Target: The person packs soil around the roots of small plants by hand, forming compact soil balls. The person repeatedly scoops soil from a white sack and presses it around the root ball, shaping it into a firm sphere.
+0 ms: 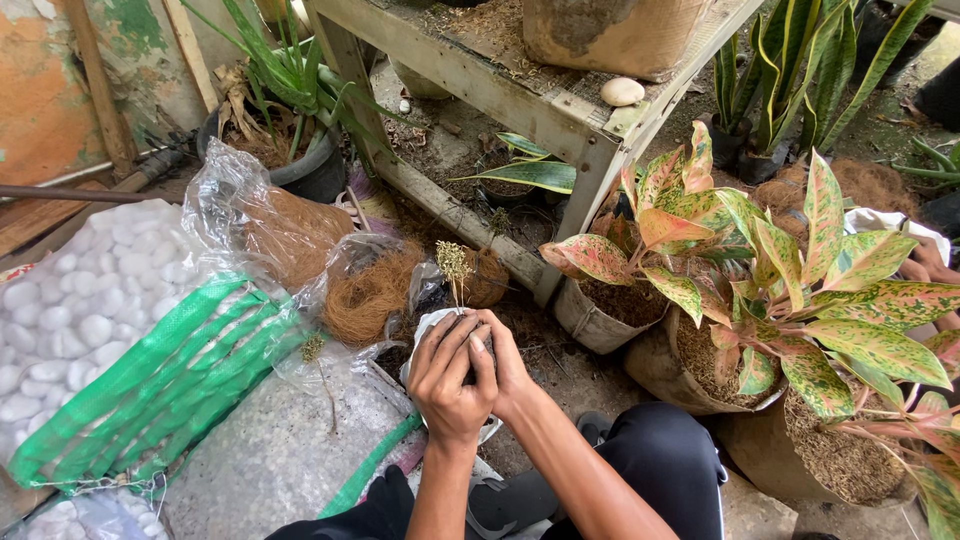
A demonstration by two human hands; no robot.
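My left hand (pixel 447 378) and my right hand (pixel 503 358) are clasped together around a small white plastic bag-pot (pixel 424 329) filled with dark soil. A thin seedling (pixel 455 265) with a dry, bushy tip stands upright out of it, just above my fingers. Both hands press on the top of the pot, left hand over right. Loose brown coconut fibre (pixel 368 295) lies in an open clear plastic bag (pixel 225 200) just left of the pot.
A sack of white pebbles (pixel 70 300) with green woven trim (pixel 170 375) lies at left. Potted plants with pink-green leaves (pixel 780 270) crowd the right. A wooden bench (pixel 520 95) stands ahead, with a stone (pixel 622 91) on it. Another person's hand (pixel 930 262) shows at far right.
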